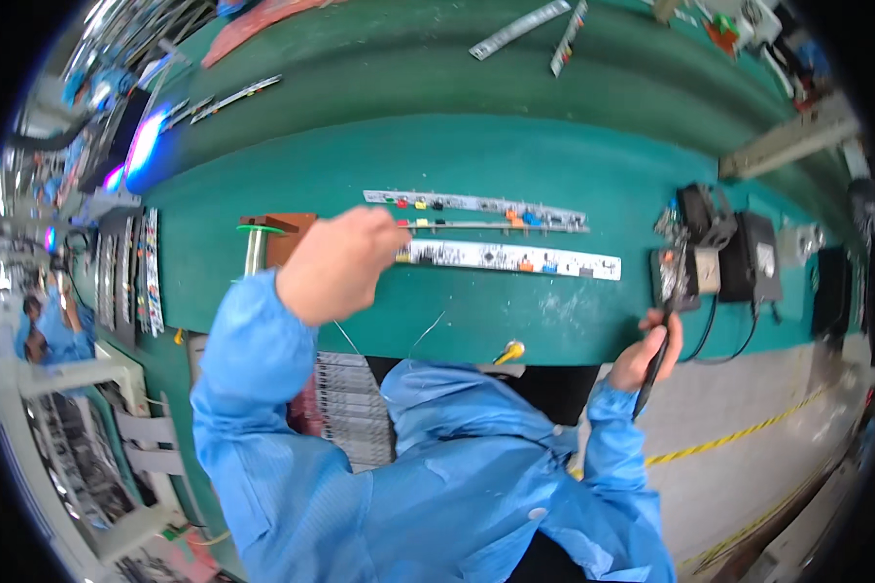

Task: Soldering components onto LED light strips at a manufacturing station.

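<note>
My left hand [345, 262] is closed, its fingertips at the left ends of narrow circuit board strips on the green table. A middle strip [467, 226], seen almost edge-on, runs out from the pinched fingers. The exact grip is hidden behind the hand. Nearer me lies a white circuit board strip [515, 257] with small orange and blue parts, its left end beside the fingers. Another strip [476, 202] lies just beyond. At the right, my right hand [647, 352] holds a black soldering iron [656, 364], its front end over a small dark tip-cleaning box [669, 277].
Left of the boards stands a wire spool [255, 251] with a brown holder [292, 233]. Several board strips [126, 272] stand at the far left. A black soldering station [752, 257] with cables is at the right. A yellow-headed item [510, 352] sits at the near edge.
</note>
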{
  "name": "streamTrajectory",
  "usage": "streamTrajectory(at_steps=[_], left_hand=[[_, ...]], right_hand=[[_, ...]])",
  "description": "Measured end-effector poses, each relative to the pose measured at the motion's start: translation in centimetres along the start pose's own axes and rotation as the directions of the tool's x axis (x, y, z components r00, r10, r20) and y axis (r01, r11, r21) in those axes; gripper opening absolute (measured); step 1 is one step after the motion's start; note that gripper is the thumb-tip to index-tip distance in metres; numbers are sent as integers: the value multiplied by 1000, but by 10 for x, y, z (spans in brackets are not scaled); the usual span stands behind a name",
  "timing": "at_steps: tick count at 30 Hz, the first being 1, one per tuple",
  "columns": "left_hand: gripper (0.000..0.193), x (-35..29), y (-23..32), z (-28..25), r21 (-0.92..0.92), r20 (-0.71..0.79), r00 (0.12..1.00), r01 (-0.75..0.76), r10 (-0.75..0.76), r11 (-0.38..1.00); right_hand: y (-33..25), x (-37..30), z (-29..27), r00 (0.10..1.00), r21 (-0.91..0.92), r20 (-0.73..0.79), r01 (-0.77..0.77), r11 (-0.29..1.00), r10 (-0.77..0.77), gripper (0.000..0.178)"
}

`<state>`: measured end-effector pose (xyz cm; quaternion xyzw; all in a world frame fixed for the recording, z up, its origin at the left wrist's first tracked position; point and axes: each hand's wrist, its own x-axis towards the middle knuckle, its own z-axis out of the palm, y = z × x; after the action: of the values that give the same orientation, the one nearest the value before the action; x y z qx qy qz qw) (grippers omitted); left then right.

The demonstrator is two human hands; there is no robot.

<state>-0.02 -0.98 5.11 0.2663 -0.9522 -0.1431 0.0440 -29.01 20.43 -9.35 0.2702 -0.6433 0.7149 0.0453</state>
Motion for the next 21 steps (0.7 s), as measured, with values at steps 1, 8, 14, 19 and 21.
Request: streamTrajectory(at_steps=[1, 8, 14, 19, 21], left_hand=[[23, -2, 8, 11, -21, -5, 1000, -2, 1, 1000], [22, -1, 16, 78, -61, 78, 997, -24, 29, 998], [22, -17, 28, 65, -180, -177, 984, -1, -32, 984], [13, -51, 53, 99, -237, -203, 949, 192, -242, 952], [11, -56, 54, 115, -281, -231, 923, 239, -308, 929]], right_hand=[[-1, 2, 1, 1000, -4, 14, 7, 1000, -7, 29], [1, 4, -2, 998, -51, 61, -8, 999, 11, 30], [3, 1, -3, 996, -15, 84, -13, 1000, 14, 31], [4, 1, -2, 993, 17, 116, -8, 1000, 6, 31], [4, 3, -3, 990, -5, 139, 21, 1000, -20, 31]])
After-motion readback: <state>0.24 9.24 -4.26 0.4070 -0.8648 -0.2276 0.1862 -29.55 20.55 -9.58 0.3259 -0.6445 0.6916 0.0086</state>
